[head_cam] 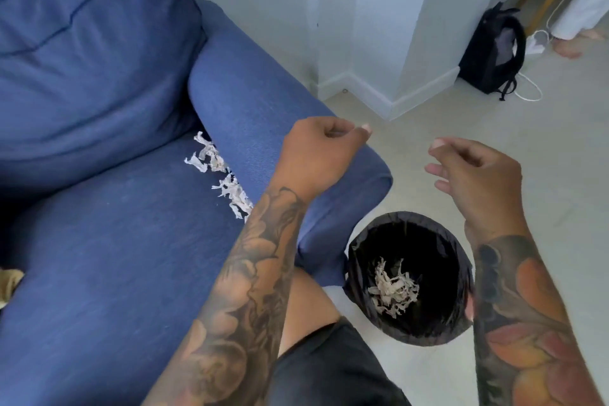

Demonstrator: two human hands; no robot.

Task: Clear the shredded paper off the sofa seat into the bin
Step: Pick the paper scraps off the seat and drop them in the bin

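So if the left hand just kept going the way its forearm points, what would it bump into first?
Probably the sofa armrest: the left hand appears to hover just above it, though depth is unclear.

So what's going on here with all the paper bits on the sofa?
A person is clearing shredded paper off a blue sofa into a bin. Right now both hands hold nothing: the left hand hovers over the sofa's armrest, fingers loosely curled, and the right hand hangs above the black-lined bin on the floor. A clump of shreds already lies in the bin. A strip of shredded paper is left on the seat along the armrest.
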